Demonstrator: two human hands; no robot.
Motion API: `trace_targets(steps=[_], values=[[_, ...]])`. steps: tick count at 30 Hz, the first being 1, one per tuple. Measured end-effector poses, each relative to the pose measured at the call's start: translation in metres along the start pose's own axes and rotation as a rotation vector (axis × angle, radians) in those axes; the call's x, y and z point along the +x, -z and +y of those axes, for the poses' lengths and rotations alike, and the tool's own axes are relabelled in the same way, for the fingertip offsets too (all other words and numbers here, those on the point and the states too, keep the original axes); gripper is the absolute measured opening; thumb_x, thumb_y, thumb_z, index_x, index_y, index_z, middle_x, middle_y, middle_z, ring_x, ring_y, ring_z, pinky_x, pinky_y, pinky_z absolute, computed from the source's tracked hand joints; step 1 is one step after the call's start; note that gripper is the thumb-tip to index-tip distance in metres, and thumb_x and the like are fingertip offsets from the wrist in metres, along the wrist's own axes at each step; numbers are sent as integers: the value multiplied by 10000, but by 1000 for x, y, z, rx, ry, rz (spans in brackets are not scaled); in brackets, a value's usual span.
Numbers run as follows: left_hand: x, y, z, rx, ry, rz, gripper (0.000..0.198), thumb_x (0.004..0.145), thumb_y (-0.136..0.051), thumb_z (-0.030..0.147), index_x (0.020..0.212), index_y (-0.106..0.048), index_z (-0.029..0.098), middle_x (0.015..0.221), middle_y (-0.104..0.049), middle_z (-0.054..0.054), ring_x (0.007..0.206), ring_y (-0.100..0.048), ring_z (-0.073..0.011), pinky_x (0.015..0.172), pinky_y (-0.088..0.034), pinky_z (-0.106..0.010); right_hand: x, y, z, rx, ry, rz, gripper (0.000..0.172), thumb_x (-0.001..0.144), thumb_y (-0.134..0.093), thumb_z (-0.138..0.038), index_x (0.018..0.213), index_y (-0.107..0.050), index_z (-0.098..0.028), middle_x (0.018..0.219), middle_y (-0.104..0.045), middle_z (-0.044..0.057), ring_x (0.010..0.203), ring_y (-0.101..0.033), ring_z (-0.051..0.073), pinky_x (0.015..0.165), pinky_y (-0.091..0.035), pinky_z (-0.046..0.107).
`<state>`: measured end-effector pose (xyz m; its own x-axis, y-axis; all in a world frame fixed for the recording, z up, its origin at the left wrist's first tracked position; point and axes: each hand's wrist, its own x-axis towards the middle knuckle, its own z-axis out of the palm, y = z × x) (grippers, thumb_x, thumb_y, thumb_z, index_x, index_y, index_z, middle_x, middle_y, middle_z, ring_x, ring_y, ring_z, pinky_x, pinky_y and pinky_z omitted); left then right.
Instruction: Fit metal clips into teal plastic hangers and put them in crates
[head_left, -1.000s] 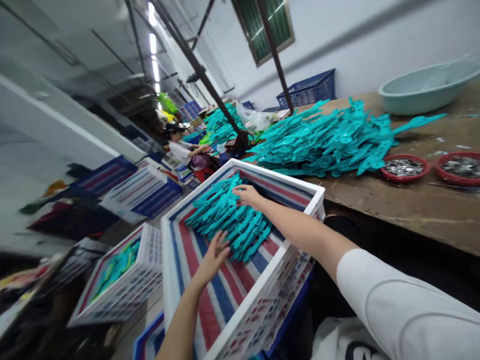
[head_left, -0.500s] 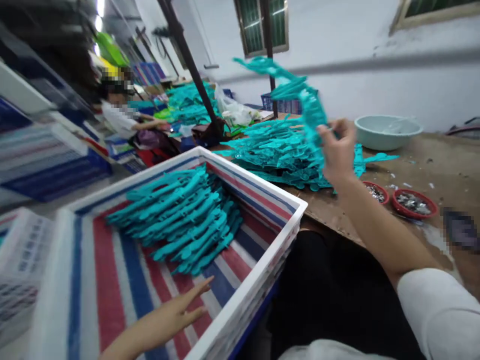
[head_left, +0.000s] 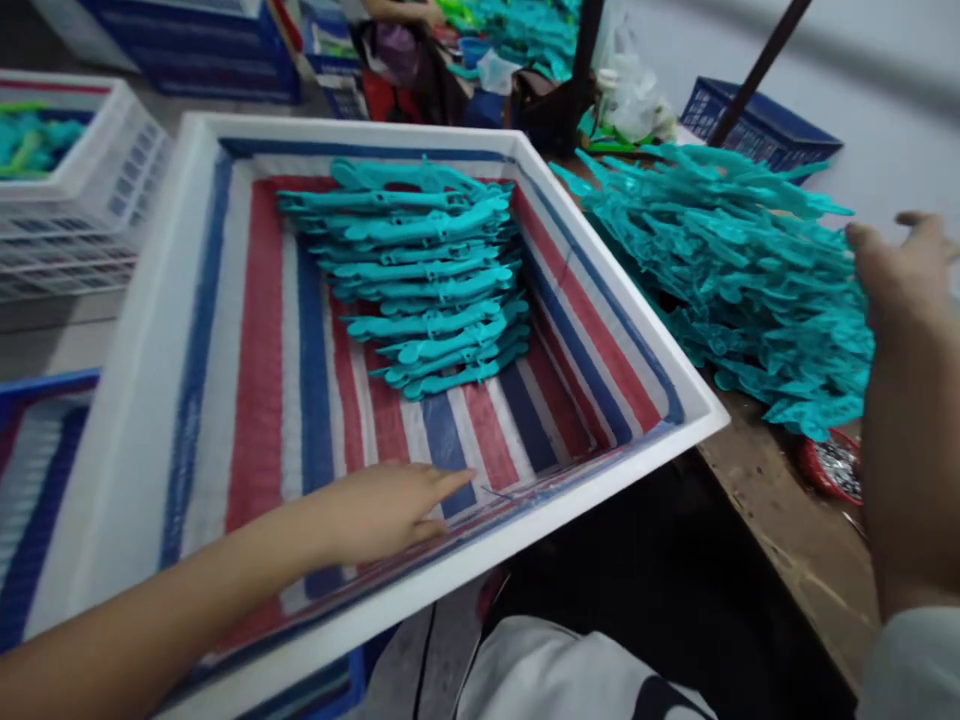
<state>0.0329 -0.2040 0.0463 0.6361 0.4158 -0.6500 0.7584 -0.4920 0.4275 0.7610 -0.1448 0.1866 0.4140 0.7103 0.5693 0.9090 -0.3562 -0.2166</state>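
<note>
Bare hands work apart: the left hand (head_left: 386,515) is open, fingers stretched out, inside the near part of a white crate (head_left: 525,530), while the right hand (head_left: 904,260) has its fingers parted beside the tabletop pile (head_left: 750,270) of teal pieces, and whether it touches them I cannot tell. A stack of teal pieces (head_left: 435,265) lies in the far half of the crate, laid roughly side by side on a lining (head_left: 255,380) striped red, blue and white.

To the right runs a brown, scuffed tabletop (head_left: 780,530), which carries the pile and a red bowl (head_left: 810,470) of small shiny bits. Behind the pile are a blue basket (head_left: 795,145), a dark slanting pole (head_left: 776,50) and a pale wall (head_left: 900,130); a clear plastic bag (head_left: 630,95) sits further left. At the top edge shows part of a co-worker's arm (head_left: 405,10). On the left, a second white crate (head_left: 142,170) holds teal and lime pieces (head_left: 37,140), with pale floor (head_left: 82,345) below it. A dark print (head_left: 667,700) on the wearer's white garment (head_left: 547,670) is cut off and unreadable
</note>
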Motion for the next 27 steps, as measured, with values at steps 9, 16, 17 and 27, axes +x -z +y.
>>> trace_targets(steps=[9, 16, 17, 27], values=[[11, -51, 4, -329, -203, 321, 592, 1042, -720, 355, 1607, -899, 361, 1484, -958, -155, 1482, -841, -478, 1402, -525, -639, -112, -98, -317, 174, 954, -421, 726, 1266, -615, -784, 1584, -896, -195, 1676, -811, 206, 1600, -732, 488, 1273, -571, 741], [28, -39, 15, 33, -102, 255, 534, 1062, -694, 160, 1554, -886, 236, 1207, -959, -231, 1158, -900, -436, 1140, -608, -591, -232, -248, -470, -286, 1159, -1117, 945, 1033, -807, -69, 1945, -561, -81, 1959, -595, 308, 1836, -518, 496, 1506, -411, 717], [30, -34, 19, 77, -84, 227, 546, 1070, -699, 145, 1579, -875, 229, 1238, -960, -243, 1178, -904, -435, 1131, -608, -587, -244, -260, -478, -270, 1173, -1124, 968, 1027, -764, -33, 1966, -540, -100, 1981, -578, 286, 1872, -474, 468, 1532, -371, 704], [33, -15, 33, 86, -2, 191, 595, 1066, -882, 221, 1657, -830, 175, 1299, -947, -288, 1215, -914, -432, 1107, -635, -563, -265, -272, -483, -76, 1075, -1153, 462, 1085, -660, -71, 1509, -844, -53, 1658, -770, 389, 1634, -681, 503, 1426, -490, 719]])
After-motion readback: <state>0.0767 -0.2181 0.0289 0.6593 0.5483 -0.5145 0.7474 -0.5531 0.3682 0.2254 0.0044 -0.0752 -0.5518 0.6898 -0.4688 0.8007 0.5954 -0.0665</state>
